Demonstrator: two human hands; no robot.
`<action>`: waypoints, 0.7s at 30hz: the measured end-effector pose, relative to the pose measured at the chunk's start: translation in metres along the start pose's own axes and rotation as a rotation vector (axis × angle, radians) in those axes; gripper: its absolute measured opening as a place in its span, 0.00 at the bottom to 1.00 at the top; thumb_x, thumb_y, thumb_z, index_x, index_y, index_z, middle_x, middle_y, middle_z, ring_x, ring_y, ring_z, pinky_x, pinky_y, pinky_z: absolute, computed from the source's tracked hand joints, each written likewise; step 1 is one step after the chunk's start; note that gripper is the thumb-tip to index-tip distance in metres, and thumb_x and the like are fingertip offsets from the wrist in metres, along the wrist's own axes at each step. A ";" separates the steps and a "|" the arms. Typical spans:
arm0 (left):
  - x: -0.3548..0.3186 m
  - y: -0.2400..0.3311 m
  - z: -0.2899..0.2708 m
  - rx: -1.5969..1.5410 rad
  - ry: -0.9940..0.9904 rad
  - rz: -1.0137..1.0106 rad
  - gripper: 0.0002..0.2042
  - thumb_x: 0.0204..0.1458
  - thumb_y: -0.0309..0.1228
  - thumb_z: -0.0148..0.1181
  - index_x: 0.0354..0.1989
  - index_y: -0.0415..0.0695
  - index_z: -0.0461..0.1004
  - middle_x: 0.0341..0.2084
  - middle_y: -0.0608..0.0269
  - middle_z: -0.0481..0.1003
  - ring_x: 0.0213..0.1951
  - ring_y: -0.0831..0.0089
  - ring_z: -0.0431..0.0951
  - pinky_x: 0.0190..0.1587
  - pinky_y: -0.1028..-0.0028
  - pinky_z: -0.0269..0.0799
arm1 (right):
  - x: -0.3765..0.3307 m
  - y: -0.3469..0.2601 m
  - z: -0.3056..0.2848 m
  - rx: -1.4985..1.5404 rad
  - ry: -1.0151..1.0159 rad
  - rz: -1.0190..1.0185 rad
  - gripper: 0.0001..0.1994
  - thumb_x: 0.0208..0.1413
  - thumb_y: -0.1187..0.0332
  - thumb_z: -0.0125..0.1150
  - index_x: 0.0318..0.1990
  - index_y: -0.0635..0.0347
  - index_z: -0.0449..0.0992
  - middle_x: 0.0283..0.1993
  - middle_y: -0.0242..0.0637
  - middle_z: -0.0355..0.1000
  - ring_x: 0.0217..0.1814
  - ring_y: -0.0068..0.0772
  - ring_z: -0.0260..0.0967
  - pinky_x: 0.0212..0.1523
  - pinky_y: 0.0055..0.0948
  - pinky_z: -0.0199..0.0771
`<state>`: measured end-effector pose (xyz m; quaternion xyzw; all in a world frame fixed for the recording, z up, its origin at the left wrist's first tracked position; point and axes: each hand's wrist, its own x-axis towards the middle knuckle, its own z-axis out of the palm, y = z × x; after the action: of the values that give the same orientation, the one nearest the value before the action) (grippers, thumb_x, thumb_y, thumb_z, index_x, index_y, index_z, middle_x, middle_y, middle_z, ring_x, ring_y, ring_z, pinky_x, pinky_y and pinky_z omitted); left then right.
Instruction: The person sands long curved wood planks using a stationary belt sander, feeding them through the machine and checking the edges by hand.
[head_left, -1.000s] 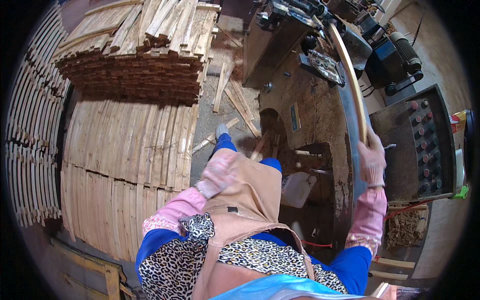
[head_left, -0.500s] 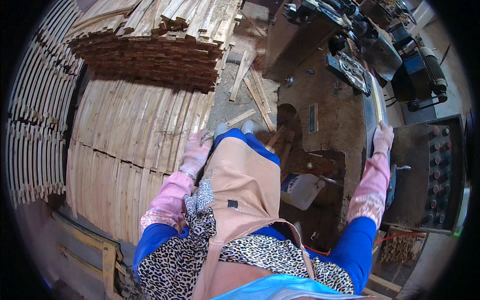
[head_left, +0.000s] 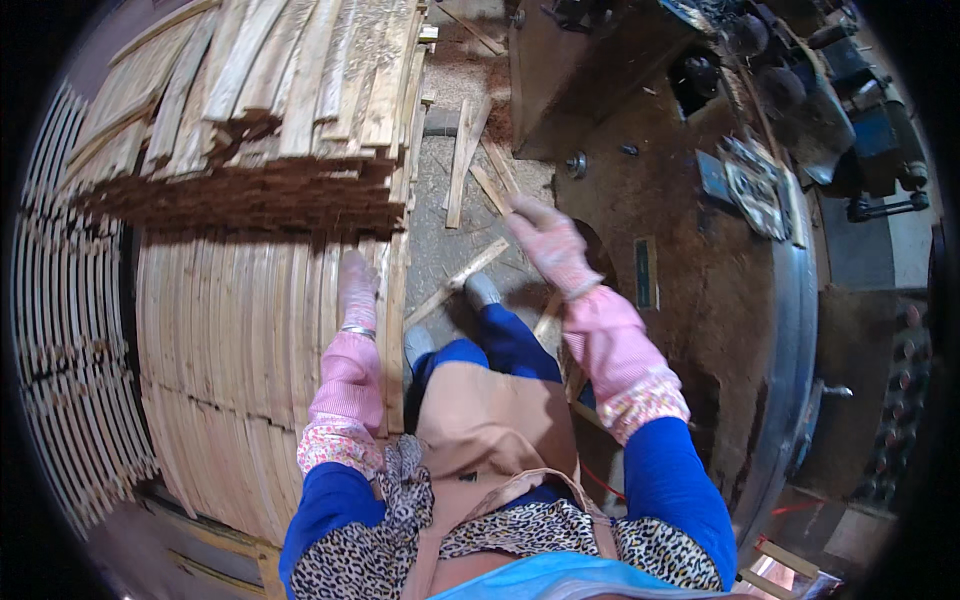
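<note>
My left hand, in a pale pink glove, lies on the lower layer of wooden strips, its fingers stretched toward the taller stack. No strip is lifted in it. My right hand, gloved alike, hangs over the floor between the wood and the brown machine table. Its fingers point left and forward, slightly blurred, with nothing in them. Rough-faced strips form the high stack just beyond my left hand.
Loose wood pieces lie on the dusty floor ahead of my feet. Along the table's right side runs a metal edge, with a guide assembly above it. A button panel stands at far right. More racked strips fill the far left.
My right hand has left the wooden strip at the machine's metal edge and swung left over the floor. My left hand has moved forward and left on the strips. My view has shifted.
</note>
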<state>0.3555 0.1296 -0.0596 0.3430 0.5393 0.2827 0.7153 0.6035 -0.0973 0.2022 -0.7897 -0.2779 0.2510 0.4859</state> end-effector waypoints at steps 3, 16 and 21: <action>0.023 0.051 0.047 -0.211 0.137 -0.033 0.41 0.59 0.62 0.57 0.73 0.48 0.57 0.68 0.48 0.61 0.67 0.49 0.65 0.67 0.56 0.64 | 0.098 0.098 0.063 -0.098 -0.170 0.220 0.29 0.64 0.50 0.59 0.66 0.59 0.73 0.67 0.46 0.72 0.70 0.40 0.68 0.70 0.31 0.64; 0.079 0.059 0.103 -0.538 0.180 -0.018 0.31 0.64 0.55 0.52 0.68 0.48 0.62 0.58 0.57 0.67 0.58 0.58 0.69 0.57 0.60 0.70 | 0.370 0.263 0.272 0.215 -0.135 0.306 0.31 0.68 0.58 0.54 0.72 0.65 0.55 0.67 0.52 0.60 0.68 0.48 0.57 0.66 0.36 0.58; 0.062 0.048 0.089 -0.650 0.199 -0.014 0.27 0.65 0.52 0.51 0.65 0.48 0.65 0.53 0.59 0.70 0.54 0.61 0.71 0.53 0.62 0.73 | 0.383 0.301 0.290 0.282 -0.300 0.285 0.40 0.67 0.46 0.50 0.78 0.60 0.47 0.75 0.54 0.57 0.75 0.55 0.58 0.73 0.37 0.59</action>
<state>0.4562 0.1896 -0.0411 0.0640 0.4903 0.4670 0.7331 0.7448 0.2338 -0.2355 -0.6992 -0.1949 0.4677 0.5043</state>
